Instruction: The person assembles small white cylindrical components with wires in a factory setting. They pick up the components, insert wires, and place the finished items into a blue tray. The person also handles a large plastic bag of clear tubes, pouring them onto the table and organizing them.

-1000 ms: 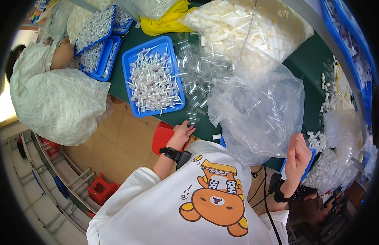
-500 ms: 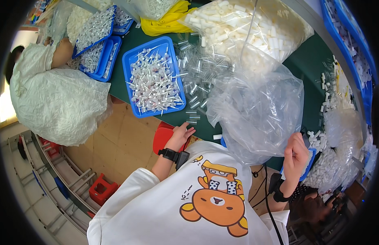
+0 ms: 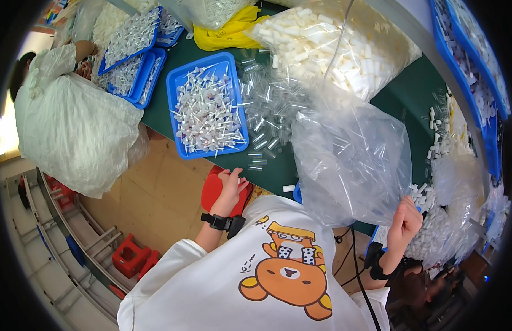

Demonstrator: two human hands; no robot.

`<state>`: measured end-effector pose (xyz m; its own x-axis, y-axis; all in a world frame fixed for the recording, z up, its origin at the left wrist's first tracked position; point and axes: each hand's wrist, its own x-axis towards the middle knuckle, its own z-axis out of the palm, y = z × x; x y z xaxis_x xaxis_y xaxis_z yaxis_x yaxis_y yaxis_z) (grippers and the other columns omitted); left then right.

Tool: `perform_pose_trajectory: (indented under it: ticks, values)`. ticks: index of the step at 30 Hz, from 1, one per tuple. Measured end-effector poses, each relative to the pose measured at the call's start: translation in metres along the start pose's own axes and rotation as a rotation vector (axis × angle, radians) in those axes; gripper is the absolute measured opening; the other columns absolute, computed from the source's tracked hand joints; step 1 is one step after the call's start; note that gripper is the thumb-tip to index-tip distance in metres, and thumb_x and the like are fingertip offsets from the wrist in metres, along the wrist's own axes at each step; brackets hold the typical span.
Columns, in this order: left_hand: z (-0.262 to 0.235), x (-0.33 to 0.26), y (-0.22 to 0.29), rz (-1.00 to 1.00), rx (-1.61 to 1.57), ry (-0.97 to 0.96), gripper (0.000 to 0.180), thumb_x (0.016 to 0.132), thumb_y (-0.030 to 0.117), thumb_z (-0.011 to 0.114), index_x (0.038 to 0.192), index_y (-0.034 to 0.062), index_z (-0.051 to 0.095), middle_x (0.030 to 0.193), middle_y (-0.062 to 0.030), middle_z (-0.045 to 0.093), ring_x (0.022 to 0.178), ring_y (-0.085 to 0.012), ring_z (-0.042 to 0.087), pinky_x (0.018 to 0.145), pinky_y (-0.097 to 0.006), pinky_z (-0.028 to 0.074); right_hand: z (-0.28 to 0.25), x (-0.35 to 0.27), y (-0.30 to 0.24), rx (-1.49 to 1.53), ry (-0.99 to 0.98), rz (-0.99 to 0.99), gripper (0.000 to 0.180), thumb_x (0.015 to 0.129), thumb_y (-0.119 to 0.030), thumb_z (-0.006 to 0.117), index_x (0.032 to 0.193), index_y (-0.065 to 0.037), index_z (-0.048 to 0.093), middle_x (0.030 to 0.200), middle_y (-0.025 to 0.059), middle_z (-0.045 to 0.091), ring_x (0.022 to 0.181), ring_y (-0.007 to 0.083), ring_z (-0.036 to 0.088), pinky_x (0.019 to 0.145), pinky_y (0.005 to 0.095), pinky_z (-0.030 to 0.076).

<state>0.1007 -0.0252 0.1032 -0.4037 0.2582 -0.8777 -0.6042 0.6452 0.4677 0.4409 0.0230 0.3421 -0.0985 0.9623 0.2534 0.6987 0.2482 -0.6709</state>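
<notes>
My right hand is closed on the lower right corner of a large clear plastic bag, which hangs over the table's near edge. Beside the table edge my left hand is held with its fingers apart and nothing in them. Just beyond its fingertips a few short clear tubes lie in a small group. A loose pile of clear tubes spreads beyond them, partly under the bag. To the left stands a blue tray of thin white stick-like parts with wider ends.
A big bag of white cylinders lies at the back, beside a yellow bag. More blue trays stand near a co-worker in a pale top at left. A red stool stands below my left hand. White pieces are heaped at right.
My right hand has moved right and slightly nearer me, drawing the bag off part of the tube pile. My left hand has drawn back left, away from the small group of tubes.
</notes>
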Motion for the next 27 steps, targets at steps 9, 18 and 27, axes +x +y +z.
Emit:
perform_pose_trajectory:
  ticks: [9,18,27]
  values:
    - [0.101,-0.036,0.056,0.345,0.408,-0.646,0.04,0.086,0.038,0.057,0.104,0.0016,0.058,0.081,-0.0026,0.05,0.078,-0.0115,0.054,0.078,-0.028,0.048,-0.019,-0.032,0.029,0.046,0.32,-0.025,0.035,0.086,0.001,0.041,0.054,0.002,0.028,0.051,0.0055,0.03,0.052,0.0159,0.025,0.052,0.0299,0.023]
    - [0.183,-0.048,0.069,0.219,0.341,-0.805,0.031,0.085,0.039,0.061,0.089,0.0081,0.055,0.077,0.0024,0.045,0.076,-0.0086,0.047,0.074,-0.027,0.04,-0.034,-0.049,0.046,0.142,0.539,0.114,0.044,0.094,-0.004,0.035,0.051,-0.003,0.024,0.048,0.0035,0.031,0.054,0.0141,0.025,0.055,0.029,0.025]
    - [0.182,-0.046,0.069,0.163,0.251,-1.005,0.01,0.09,0.023,0.055,0.09,0.0125,0.054,0.079,0.0045,0.048,0.079,-0.0078,0.049,0.074,-0.027,0.04,-0.041,-0.059,0.069,0.112,0.397,0.128,0.038,0.087,-0.002,0.044,0.053,0.0,0.03,0.051,0.0018,0.028,0.052,0.0133,0.026,0.051,0.0286,0.021]
